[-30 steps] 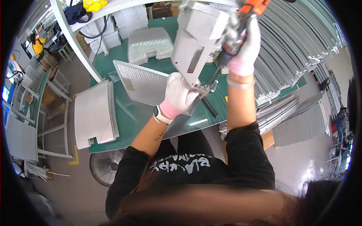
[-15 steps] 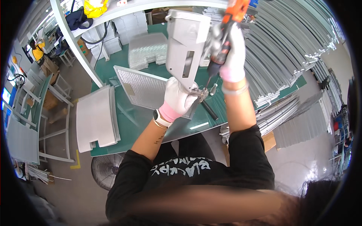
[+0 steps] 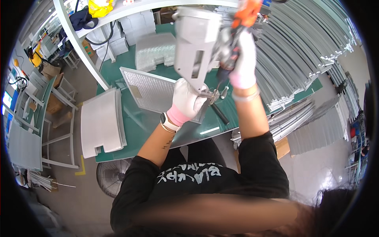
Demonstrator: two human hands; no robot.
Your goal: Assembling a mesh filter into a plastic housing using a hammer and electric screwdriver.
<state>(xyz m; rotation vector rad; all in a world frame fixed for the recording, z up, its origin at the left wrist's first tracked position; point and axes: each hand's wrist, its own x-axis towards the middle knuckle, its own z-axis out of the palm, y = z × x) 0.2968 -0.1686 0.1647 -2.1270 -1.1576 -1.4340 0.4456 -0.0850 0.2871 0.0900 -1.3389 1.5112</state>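
My left hand (image 3: 184,98), in a white glove with a pink cuff, is closed at the upper right corner of a framed silvery mesh panel (image 3: 148,90), which stands tilted on the green table. A light grey housing (image 3: 194,45) with a dark slot reaches down to my left knuckles, hiding part of the grip. My gloved right hand (image 3: 244,61) is wrapped round an orange and black power screwdriver (image 3: 247,15). Its bit points down at a small metal fitting (image 3: 213,96) beside my left fingers. Motion blurs the tool and the right fingers.
Grey sheets (image 3: 102,122) are stacked at the table's left edge, with clear-wrapped panels (image 3: 155,51) farther back. Long metal profiles (image 3: 294,51) lie piled on the right. A black rod (image 3: 220,114) rests on the green tabletop (image 3: 158,136). A floor fan (image 3: 111,175) stands below.
The power screwdriver and my right hand have shifted slightly, with the bit still at the fitting. My left hand and the panel stay almost where they were.
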